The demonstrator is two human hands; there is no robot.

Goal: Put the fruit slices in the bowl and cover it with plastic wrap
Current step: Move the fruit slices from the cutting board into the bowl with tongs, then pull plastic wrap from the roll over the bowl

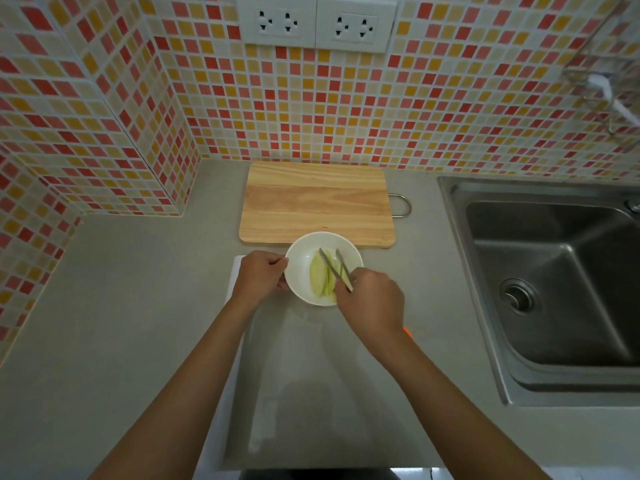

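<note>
The fruit slices [320, 276] lie in the white bowl [300, 261], which stands on the counter [138, 306] just in front of the cutting board [317, 202], its far rim overlapping the board's near edge. They are pale yellow-green; roughly three or four can be made out, but they overlap and the tongs cross them, so the count is unsure.

The left hand [260, 278] has its grip closed on the bowl's left rim, steadying it. The right hand [372, 301] has its grip wrapped around metal tongs [335, 268], whose two arms stand slightly apart above the slices; whether they pinch one cannot be told.

Risks, as I judge them: pressing or dragging with the tongs could bruise a slice or flick it over the low rim, and a push against the bowl could slide it if the left hand lets go.

One bowl, one pair of tongs, one board, bare of slices, and one sink [554, 289] at the right. What looks like a clear sheet [277, 393] lies on the counter under the arms, probably the wrap; it may cling to itself when lifted.
</note>
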